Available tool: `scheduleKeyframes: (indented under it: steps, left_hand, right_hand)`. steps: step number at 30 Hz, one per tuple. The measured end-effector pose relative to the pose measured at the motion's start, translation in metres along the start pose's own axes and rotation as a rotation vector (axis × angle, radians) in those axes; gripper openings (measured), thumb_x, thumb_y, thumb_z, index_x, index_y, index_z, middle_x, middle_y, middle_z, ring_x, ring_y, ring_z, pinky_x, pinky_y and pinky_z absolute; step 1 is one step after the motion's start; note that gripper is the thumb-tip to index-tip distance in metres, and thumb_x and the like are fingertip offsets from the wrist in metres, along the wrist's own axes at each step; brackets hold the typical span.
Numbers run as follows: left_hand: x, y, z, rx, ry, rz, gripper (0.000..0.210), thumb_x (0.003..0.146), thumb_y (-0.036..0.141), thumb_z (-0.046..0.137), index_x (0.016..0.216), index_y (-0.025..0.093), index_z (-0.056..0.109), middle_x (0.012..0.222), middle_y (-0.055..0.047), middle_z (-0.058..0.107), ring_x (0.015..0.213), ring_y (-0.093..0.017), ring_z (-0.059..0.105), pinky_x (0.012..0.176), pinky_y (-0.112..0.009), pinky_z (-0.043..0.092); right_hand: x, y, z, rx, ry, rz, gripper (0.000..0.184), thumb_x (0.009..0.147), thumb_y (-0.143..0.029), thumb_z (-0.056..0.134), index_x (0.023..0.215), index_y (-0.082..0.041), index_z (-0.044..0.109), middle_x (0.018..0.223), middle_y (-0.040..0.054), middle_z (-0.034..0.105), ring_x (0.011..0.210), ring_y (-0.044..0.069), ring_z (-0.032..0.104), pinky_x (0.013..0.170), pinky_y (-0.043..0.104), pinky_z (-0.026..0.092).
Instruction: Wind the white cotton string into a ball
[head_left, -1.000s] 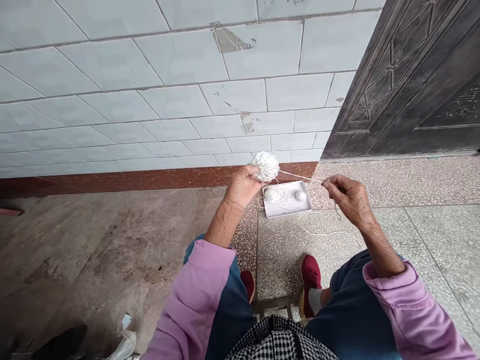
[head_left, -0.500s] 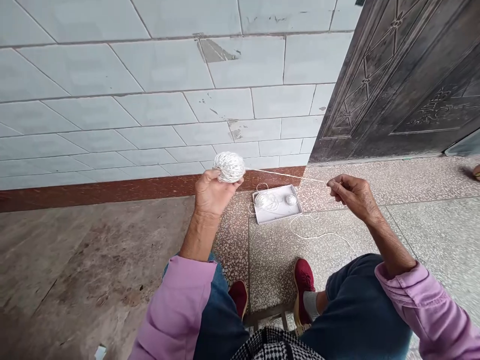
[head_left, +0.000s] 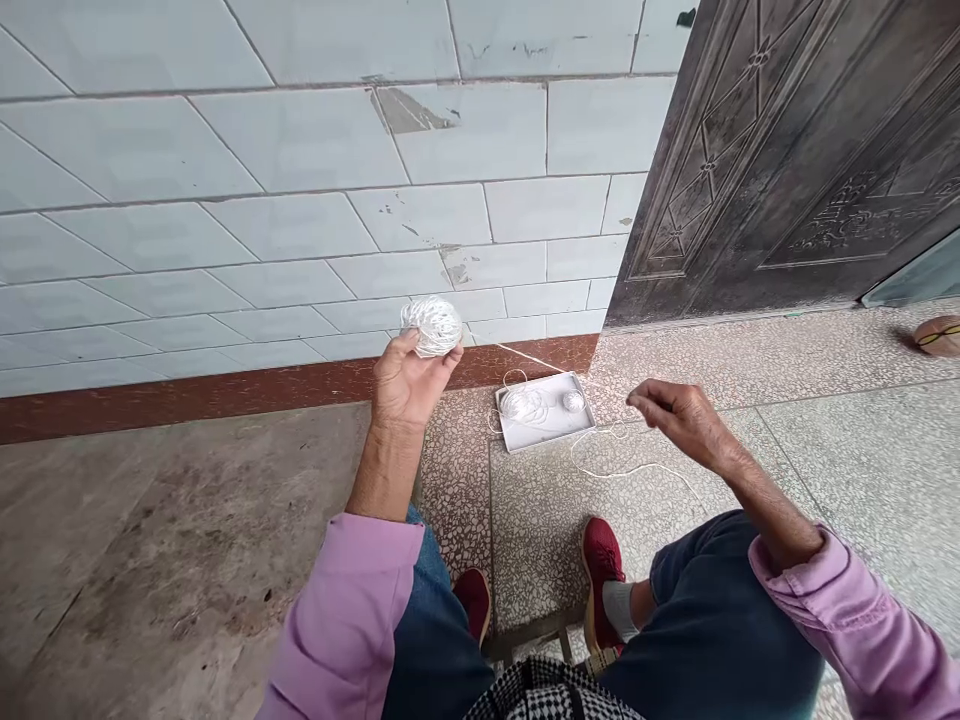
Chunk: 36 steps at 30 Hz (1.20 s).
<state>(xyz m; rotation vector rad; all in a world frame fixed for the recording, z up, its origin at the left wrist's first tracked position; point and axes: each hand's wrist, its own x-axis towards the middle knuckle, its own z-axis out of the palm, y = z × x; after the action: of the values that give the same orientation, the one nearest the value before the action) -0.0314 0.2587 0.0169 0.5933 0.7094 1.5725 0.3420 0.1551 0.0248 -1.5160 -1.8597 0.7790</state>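
Observation:
My left hand (head_left: pixel 409 395) is closed around the lower side of a ball of white cord (head_left: pixel 433 325), held up before the tiled wall. From the ball a strand of white cord (head_left: pixel 529 357) runs down and right toward my right hand (head_left: pixel 686 420). The right thumb and fingers are pinched together on that strand; its last stretch is faint. Between and below my hands, a shallow white box (head_left: pixel 536 436) rests on the floor. Inside it lie a loose pile of cord (head_left: pixel 523 404) and a small cord ball (head_left: pixel 573 401).
A loose length of cord (head_left: pixel 637 468) trails from the box over the speckled floor. The tiled wall (head_left: pixel 300 230) stands ahead, with a dark carved door (head_left: pixel 787 170) at the right. My red shoes (head_left: pixel 602 555) are below the box. A roundish brown object (head_left: pixel 937 336) lies far right.
My right hand has moved down and slightly left, and the strand slopes more steeply. My left hand still grips the ball, and the whole view has shifted a little.

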Motion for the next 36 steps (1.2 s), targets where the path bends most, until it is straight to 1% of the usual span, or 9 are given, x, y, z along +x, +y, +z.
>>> scheduleKeyframes:
  steps: [6, 11, 13, 16, 19, 21, 25, 29, 36]
  left_hand:
    - [0.014, -0.006, -0.01, 0.126, 0.085, 0.002, 0.053, 0.05, 0.029, 0.101, 0.09, 0.021, 0.068, 0.109, -0.008, 0.077, 0.104, -0.025, 0.071, 0.082, -0.033, 0.062]
    - [0.006, -0.034, -0.006, 0.42, 0.086, -0.091, 0.064, 0.048, 0.034, 0.1, 0.103, 0.02, 0.071, 0.11, -0.007, 0.077, 0.097, -0.023, 0.071, 0.081, -0.035, 0.059]
    - [-0.008, -0.048, 0.003, 0.629, -0.052, -0.112, 0.068, 0.052, 0.035, 0.1, 0.112, 0.02, 0.073, 0.113, -0.008, 0.077, 0.097, -0.024, 0.071, 0.082, -0.036, 0.058]
    - [-0.035, -0.066, 0.018, 0.858, -0.377, -0.201, 0.065, 0.055, 0.032, 0.097, 0.114, 0.018, 0.075, 0.108, -0.007, 0.076, 0.096, -0.025, 0.069, 0.083, -0.036, 0.055]
    - [-0.057, -0.076, 0.03, 0.859, -0.669, -0.336, 0.06, 0.055, 0.025, 0.092, 0.113, 0.018, 0.078, 0.101, -0.002, 0.074, 0.091, -0.021, 0.064, 0.083, -0.034, 0.05]
    - [-0.064, -0.078, 0.033, 0.729, -0.778, -0.443, 0.063, 0.055, 0.025, 0.092, 0.116, 0.018, 0.078, 0.1, -0.001, 0.072, 0.089, -0.019, 0.062, 0.081, -0.031, 0.047]
    - [-0.058, -0.076, 0.031, 0.369, -0.651, -0.527, 0.065, 0.057, 0.028, 0.092, 0.118, 0.018, 0.074, 0.103, -0.004, 0.072, 0.09, -0.019, 0.063, 0.077, -0.028, 0.049]
    - [-0.045, -0.07, 0.028, 0.173, -0.461, -0.487, 0.063, 0.058, 0.025, 0.091, 0.119, 0.021, 0.076, 0.111, -0.006, 0.076, 0.098, -0.022, 0.068, 0.083, -0.031, 0.056]
    - [-0.041, -0.065, 0.031, 0.21, -0.382, -0.436, 0.06, 0.062, 0.029, 0.093, 0.119, 0.016, 0.081, 0.112, -0.013, 0.083, 0.109, -0.034, 0.076, 0.101, -0.046, 0.059]
  right_hand:
    - [-0.021, -0.032, 0.024, 0.221, -0.268, -0.12, 0.041, 0.109, -0.048, 0.058, 0.081, -0.019, 0.065, 0.066, -0.001, 0.059, 0.059, 0.012, 0.052, 0.058, 0.027, 0.04]
    - [-0.037, -0.075, 0.039, 0.423, -0.391, -0.207, 0.041, 0.112, -0.05, 0.061, 0.086, -0.019, 0.065, 0.066, -0.0029, 0.059, 0.057, 0.01, 0.049, 0.056, 0.025, 0.038]
    - [-0.033, -0.093, 0.032, 0.468, -0.343, -0.263, 0.038, 0.111, -0.049, 0.063, 0.088, -0.019, 0.066, 0.065, -0.0034, 0.059, 0.057, 0.009, 0.049, 0.056, 0.024, 0.039]
    - [-0.009, -0.101, 0.011, 0.45, -0.124, -0.31, 0.036, 0.111, -0.046, 0.065, 0.087, -0.02, 0.065, 0.067, -0.0039, 0.056, 0.058, 0.009, 0.046, 0.055, 0.024, 0.036]
    - [0.029, -0.072, 0.003, 0.397, 0.13, -0.242, 0.037, 0.107, -0.049, 0.068, 0.084, -0.021, 0.062, 0.064, -0.0049, 0.05, 0.056, 0.009, 0.04, 0.054, 0.025, 0.032]
    - [0.052, -0.038, 0.014, 0.357, 0.209, -0.136, 0.041, 0.102, -0.053, 0.07, 0.079, -0.022, 0.059, 0.061, -0.0056, 0.046, 0.055, 0.01, 0.038, 0.053, 0.026, 0.03]
    - [0.07, 0.013, 0.065, 0.279, 0.078, 0.049, 0.036, 0.096, -0.046, 0.066, 0.071, -0.022, 0.056, 0.058, -0.0043, 0.05, 0.056, 0.012, 0.042, 0.055, 0.025, 0.033]
    - [0.068, 0.016, 0.106, 0.264, -0.063, 0.05, 0.021, 0.089, -0.023, 0.063, 0.07, -0.021, 0.057, 0.06, -0.0027, 0.06, 0.058, 0.013, 0.053, 0.06, 0.024, 0.038]
    - [0.063, -0.003, 0.104, 0.28, -0.085, 0.04, 0.032, 0.097, -0.024, 0.059, 0.067, -0.022, 0.05, 0.058, -0.0027, 0.059, 0.054, 0.011, 0.051, 0.059, 0.022, 0.04]
